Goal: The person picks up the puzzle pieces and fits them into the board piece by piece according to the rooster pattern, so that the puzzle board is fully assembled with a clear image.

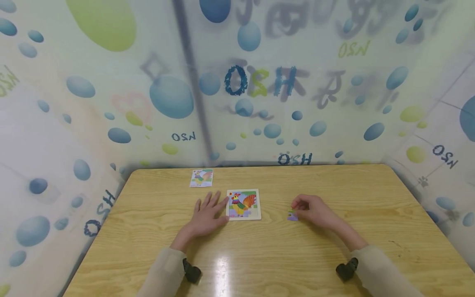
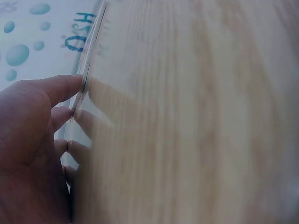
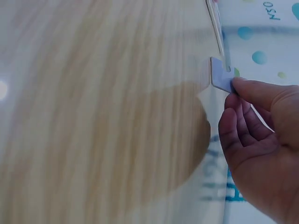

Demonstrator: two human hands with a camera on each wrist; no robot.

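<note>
A square rooster jigsaw puzzle (image 1: 243,202) in a pale frame lies on the wooden table, with a bare cream patch at its lower right corner. My left hand (image 1: 208,214) rests flat beside it, fingers spread, index fingertip and thumb at the frame's left edge. To the right of the puzzle, my right hand (image 1: 313,211) pinches a small purple and green puzzle piece (image 1: 292,216) between thumb and fingers. In the right wrist view the puzzle piece (image 3: 221,74) is held just above the tabletop, its notched edge showing.
A small rooster picture card (image 1: 201,178) lies near the table's back edge, up and left of the puzzle. The wooden table (image 1: 271,255) stands against a patterned wall (image 1: 252,123) on its far side. A dark camera is strapped on each wrist.
</note>
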